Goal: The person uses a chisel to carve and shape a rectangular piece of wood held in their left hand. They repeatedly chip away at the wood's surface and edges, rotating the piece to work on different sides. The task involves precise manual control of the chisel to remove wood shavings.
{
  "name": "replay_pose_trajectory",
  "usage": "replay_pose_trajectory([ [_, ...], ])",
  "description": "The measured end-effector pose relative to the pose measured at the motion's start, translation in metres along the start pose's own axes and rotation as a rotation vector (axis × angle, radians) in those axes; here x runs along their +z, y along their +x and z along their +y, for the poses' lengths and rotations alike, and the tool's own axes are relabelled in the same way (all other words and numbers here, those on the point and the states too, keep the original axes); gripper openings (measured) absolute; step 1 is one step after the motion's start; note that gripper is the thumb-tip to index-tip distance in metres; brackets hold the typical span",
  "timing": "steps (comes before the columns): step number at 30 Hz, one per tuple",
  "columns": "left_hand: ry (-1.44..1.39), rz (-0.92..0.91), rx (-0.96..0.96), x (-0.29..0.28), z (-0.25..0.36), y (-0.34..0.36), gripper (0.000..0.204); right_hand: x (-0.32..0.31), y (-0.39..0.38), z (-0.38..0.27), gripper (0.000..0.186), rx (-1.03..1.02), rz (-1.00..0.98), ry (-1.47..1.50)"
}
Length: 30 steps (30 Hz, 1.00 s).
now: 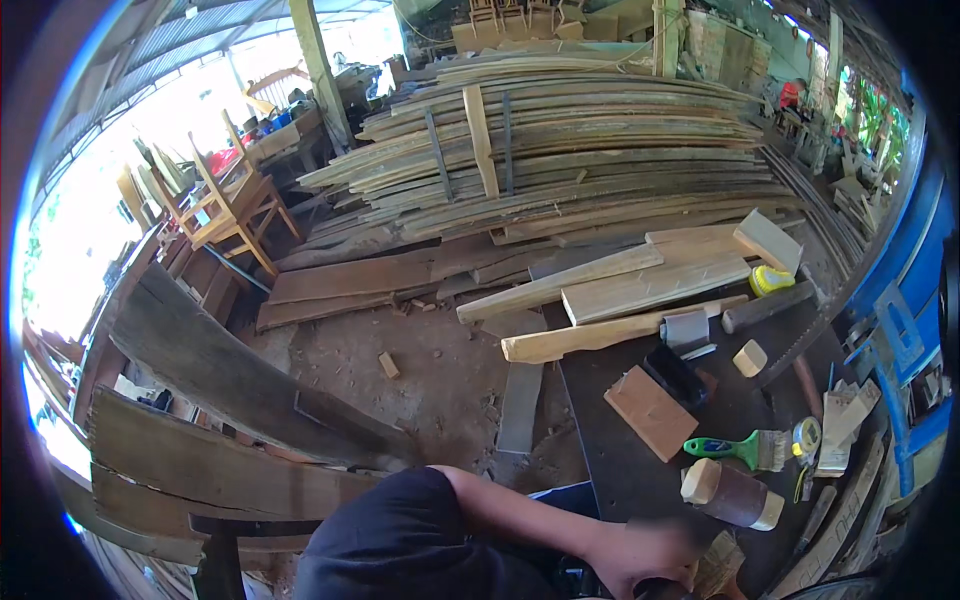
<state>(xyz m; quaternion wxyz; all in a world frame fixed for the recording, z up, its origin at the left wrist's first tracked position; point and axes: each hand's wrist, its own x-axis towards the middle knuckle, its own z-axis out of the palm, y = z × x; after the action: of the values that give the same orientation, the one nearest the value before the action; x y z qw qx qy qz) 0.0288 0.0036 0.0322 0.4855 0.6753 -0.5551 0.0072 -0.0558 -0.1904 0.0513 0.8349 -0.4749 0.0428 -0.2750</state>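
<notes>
behind the blurred fingertips, the left hand point(635, 555) lies with its back up, its forearm running off leftward to a bent elbow by a dark sleeve point(390, 545). blur and the lower edge hide the fingers, so i cannot tell whether they are apart or clamped on something. past them, farther up and right, a block wrapped in a brown sheet point(735, 495) lies on the dark tabletop point(615, 465), between the fingers and a green-handled brush point(740, 452). right of the brush is a tape measure point(806, 438); farther from the fingers come a reddish-brown slab point(650, 412) and a black tray-like thing point(675, 376). just right of the fingers is a wooden piece point(722, 565), yellowish brown and partly cut off from view; whether they touch it is unclear.
</notes>
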Motion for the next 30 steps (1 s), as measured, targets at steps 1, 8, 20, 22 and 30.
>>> replay_pose_trajectory([
  [1,-0.006,0.003,0.003,-0.001,0.000,0.000,0.054,0.002,0.000,0.000,0.039,0.013,-0.012,0.008],
  [8,0.012,0.029,-0.001,0.000,-0.001,-0.001,0.057,0.008,0.000,-0.004,0.042,0.009,0.007,-0.003],
  [20,0.021,0.015,0.035,-0.002,0.000,-0.001,0.054,-0.004,0.015,0.003,0.045,-0.061,-0.380,0.203],
  [22,0.019,0.006,0.039,-0.003,0.001,0.000,0.053,-0.024,0.045,0.024,0.045,-0.194,-0.751,0.349],
  [30,0.004,0.033,0.039,0.000,-0.001,0.000,0.053,0.019,-0.001,-0.012,0.046,0.072,0.062,-0.029],
])
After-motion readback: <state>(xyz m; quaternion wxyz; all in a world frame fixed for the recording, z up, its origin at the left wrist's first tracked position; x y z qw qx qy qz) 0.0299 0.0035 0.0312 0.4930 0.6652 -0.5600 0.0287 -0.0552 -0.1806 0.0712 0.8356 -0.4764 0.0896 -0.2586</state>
